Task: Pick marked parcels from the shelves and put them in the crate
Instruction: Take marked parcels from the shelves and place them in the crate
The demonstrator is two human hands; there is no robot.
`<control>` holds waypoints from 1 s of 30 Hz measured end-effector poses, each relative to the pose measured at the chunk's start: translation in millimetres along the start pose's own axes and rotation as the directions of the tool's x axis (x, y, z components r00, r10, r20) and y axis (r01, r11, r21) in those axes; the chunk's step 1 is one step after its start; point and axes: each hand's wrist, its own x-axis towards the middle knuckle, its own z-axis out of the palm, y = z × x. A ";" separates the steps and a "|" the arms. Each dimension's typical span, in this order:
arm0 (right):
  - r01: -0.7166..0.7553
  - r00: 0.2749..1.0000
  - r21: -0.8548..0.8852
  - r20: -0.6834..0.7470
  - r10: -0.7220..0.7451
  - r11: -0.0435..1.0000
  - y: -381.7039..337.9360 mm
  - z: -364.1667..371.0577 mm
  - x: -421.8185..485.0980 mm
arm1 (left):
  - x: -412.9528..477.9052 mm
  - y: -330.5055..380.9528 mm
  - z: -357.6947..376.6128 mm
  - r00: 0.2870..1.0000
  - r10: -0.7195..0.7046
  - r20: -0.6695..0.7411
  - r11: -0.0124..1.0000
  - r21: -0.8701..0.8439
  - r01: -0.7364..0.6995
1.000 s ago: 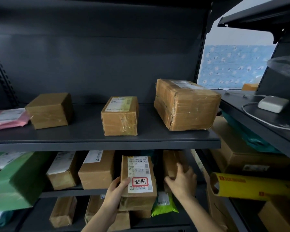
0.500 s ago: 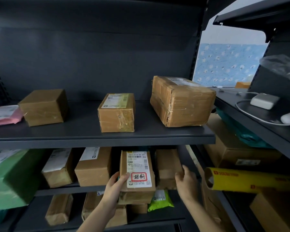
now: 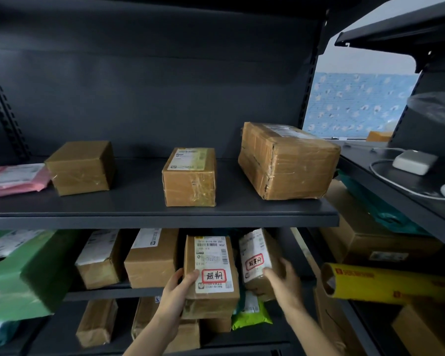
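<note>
**Cardboard parcels on dark metal shelves, two marked ones held in a person's hands**

Seen from the person's head, both hands reach toward the middle shelf. The left hand [image 3: 175, 294] grips the first marked parcel [image 3: 211, 301], a brown box held upright in front of that shelf. The thumb lies across its front and the fingers wrap its left side. Its white label carries one red-framed stamp with handwritten characters. Just to its right, the right hand [image 3: 285, 281] holds the second marked parcel [image 3: 254, 253] from its lower right. The fingers curl around this narrower, tilted box. It also shows one red-framed mark, though it is blurred. The two parcels sit close side by side.

On the upper shelf [image 3: 139, 217] stand three unmarked brown boxes, well apart: a small box [image 3: 81, 167] at left, a labelled box [image 3: 189, 176] in the middle and a large taped box [image 3: 288, 160] at right. One pink mailer [image 3: 13, 179] lies at the far left.

The middle shelf also holds one green parcel [image 3: 23, 273] and two brown boxes with white labels [image 3: 100, 258] [image 3: 152, 258].

Below, one lime-green bag [image 3: 251, 314] sits among partly hidden brown boxes. On the shelving at right lie one yellow roll [image 3: 385, 283] and one white adapter [image 3: 414, 161] with a cable.
</note>
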 end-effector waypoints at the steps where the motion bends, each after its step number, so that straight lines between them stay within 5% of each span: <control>1: -0.045 0.999 0.185 0.019 0.042 0.982 1.8 -4.1 -5.0 | 0.0 0.8 0.8 1.000 0.001 0.001 1.000 -0.003 -0.001; 3: -0.136 0.990 0.429 0.089 0.109 0.893 3.0 -11.7 -14.8 | -1.0 2.7 4.1 1.000 0.004 0.012 1.000 -0.008 -0.004; 6: -0.196 0.978 0.543 0.164 0.126 0.816 7.0 -20.0 -25.1 | -5.0 4.7 10.1 0.999 0.008 0.033 1.000 -0.018 -0.008; 21: -0.169 0.961 0.622 0.276 -0.013 0.765 13.7 -33.4 -60.7 | -39.7 2.1 9.7 0.989 0.071 0.128 0.997 -0.002 -0.071; 30: -0.057 0.914 0.560 0.362 -0.183 0.826 0.3 -13.0 -83.8 | -79.7 10.5 -41.9 0.986 0.137 0.099 0.990 -0.058 -0.132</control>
